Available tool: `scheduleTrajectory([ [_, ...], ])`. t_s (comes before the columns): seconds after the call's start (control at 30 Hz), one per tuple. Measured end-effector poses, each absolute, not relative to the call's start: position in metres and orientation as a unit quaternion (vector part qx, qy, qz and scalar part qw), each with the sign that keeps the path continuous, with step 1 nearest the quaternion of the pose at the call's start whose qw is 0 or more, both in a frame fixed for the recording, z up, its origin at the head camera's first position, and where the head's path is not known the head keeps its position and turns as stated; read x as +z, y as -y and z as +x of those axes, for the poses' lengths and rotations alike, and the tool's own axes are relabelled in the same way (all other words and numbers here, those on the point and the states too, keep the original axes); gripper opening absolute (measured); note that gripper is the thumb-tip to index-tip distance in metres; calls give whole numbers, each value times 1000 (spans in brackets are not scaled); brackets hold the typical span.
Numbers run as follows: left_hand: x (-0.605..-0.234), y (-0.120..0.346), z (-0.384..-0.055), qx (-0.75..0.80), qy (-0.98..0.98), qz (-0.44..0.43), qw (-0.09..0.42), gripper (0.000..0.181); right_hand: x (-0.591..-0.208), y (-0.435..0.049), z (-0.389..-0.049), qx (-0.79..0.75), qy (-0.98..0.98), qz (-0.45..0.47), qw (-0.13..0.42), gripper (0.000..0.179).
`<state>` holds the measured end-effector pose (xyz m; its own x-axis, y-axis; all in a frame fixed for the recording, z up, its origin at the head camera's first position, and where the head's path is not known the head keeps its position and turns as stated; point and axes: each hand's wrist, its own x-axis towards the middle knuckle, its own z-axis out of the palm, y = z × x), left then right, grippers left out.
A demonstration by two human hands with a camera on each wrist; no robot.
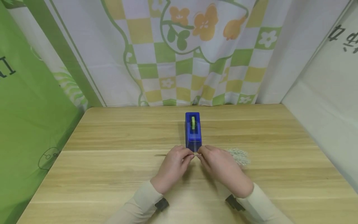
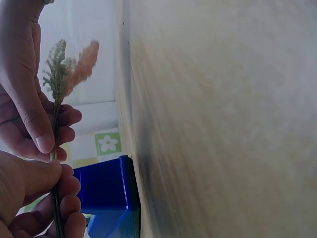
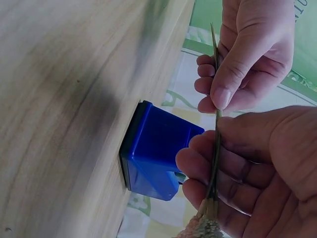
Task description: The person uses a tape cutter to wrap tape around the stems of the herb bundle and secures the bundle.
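A small bunch of dried flowers (image 2: 58, 74), with pale green and pinkish heads on thin stems (image 3: 216, 148), is held level above the table, heads to the right. My left hand (image 1: 174, 165) pinches the stems between thumb and fingers near their middle. Close beside it, my right hand (image 1: 222, 168) pinches the same stems nearer the heads. Just beyond the fingertips stands a blue tape dispenser (image 1: 193, 129) with a yellowish-green roll core (image 1: 193, 123). Whether tape lies around the stems between the thumbs is too small to tell.
The wooden table (image 1: 112, 180) spreads out around both hands. A patterned curtain (image 1: 201, 77) hangs behind its far edge. Green cloth (image 1: 33, 102) borders the left side and white cloth (image 1: 330, 109) the right.
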<state>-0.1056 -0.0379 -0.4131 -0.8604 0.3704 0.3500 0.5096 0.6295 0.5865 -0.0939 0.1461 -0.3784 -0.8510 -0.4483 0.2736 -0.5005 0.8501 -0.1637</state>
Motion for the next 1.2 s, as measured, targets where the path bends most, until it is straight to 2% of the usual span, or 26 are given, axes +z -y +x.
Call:
scheduleTrajectory([
  [0.2, -413, 36, -106, -357, 897, -240, 97, 8, -379, -144, -95, 119, 956, 242, 117, 4],
  [0.53, -412, 37, -110, -319, 915, -243, 38, 21, -384, -145, -97, 119, 955, 242, 121, 6],
  [0.97, -412, 37, -114, -351, 898, -252, 84, 13, -381, -145, -98, 97, 961, 236, 109, 6],
  [1.2, -412, 35, -114, -337, 903, -253, 88, 12, -382, -147, -102, 107, 955, 245, 127, 5],
])
